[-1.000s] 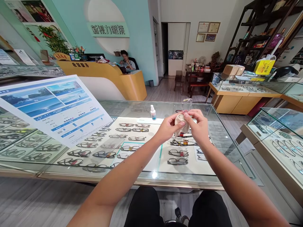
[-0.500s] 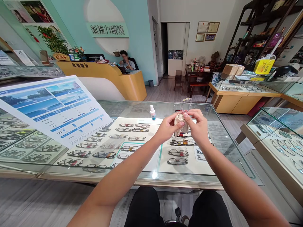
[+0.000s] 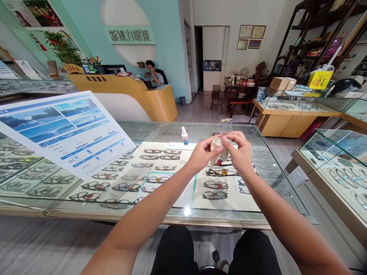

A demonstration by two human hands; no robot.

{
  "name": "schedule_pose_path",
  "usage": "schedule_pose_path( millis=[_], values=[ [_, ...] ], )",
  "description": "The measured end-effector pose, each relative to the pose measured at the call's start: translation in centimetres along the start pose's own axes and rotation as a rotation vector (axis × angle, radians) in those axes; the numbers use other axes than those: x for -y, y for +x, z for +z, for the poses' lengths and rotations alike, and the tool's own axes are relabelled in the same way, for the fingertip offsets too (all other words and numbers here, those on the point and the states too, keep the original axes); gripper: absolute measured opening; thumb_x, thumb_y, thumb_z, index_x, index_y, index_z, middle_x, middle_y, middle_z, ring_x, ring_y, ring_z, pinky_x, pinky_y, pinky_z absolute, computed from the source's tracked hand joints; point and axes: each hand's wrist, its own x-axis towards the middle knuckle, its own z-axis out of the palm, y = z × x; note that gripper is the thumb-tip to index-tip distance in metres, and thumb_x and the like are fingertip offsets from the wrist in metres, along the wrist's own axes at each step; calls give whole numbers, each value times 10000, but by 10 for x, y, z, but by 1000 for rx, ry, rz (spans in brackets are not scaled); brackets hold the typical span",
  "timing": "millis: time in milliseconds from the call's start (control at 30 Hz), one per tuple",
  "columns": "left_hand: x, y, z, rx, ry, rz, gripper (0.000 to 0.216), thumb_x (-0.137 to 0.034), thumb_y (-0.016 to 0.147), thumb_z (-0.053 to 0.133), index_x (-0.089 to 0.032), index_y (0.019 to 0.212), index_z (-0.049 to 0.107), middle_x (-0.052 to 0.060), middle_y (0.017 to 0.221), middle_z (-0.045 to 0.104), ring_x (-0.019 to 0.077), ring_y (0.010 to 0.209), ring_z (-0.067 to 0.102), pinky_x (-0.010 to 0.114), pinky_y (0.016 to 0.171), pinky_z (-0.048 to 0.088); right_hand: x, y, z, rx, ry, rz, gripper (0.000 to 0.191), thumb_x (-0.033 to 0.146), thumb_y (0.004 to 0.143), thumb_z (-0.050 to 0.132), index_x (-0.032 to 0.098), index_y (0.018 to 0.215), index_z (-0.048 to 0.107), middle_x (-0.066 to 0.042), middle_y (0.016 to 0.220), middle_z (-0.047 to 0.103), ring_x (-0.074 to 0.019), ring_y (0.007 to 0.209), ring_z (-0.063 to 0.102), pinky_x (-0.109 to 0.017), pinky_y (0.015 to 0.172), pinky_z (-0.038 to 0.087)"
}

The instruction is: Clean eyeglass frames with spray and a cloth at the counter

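Above the glass display case, my left hand and my right hand are close together, fingers pinched around a pale beige cloth. A thin-rimmed pair of eyeglasses sticks up from between my fingertips, beyond the cloth. Both hands grip the cloth and the glasses together; the glasses' lower part is hidden by fingers and fabric. To the left of my hands, a small white spray bottle stands upright on the glass top.
Rows of spectacle frames lie inside the display case. A printed sheet stands tilted at the left. Behind is a yellow counter with a seated person. Another glass case stands at the right.
Almost nothing differs. My hands stay in place around the cloth and the glasses, with only a very slight shift of the fingers and fabric.
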Motion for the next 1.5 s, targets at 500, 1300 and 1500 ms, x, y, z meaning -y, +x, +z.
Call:
schedule_pose_path(
  millis=[500, 1300, 1500],
  values=[
    [5, 3, -4, -16, -39, -26, 721, -455, 713, 1028, -203, 1353, 810, 139, 1430, 769, 353, 1337, 682, 467, 1130, 550, 0, 2, 0, 31, 3, 20, 177, 432, 922, 808, 256, 919, 824, -60, 1038, 720, -238, 1031, 663, -418, 899, 505],
    [8, 1, 3, -105, 10, 42, 600, -561, 818, 939, -213, 1295, 836, 138, 1429, 773, 354, 1375, 678, 475, 1163, 535, 1, -3, 4, 58, 49, 13, 140, 403, 941, 807, 268, 903, 807, -56, 1072, 712, -248, 1083, 653, -437, 964, 495],
    [9, -1, 6, -138, 83, 110, 509, -624, 936, 812, -237, 1265, 843, 117, 1365, 802, 313, 1349, 700, 455, 1197, 506, 8, -4, 4, 53, 66, 8, 166, 432, 923, 825, 278, 863, 809, -48, 1049, 670, -243, 1058, 646, -466, 1032, 515]
  ],
)
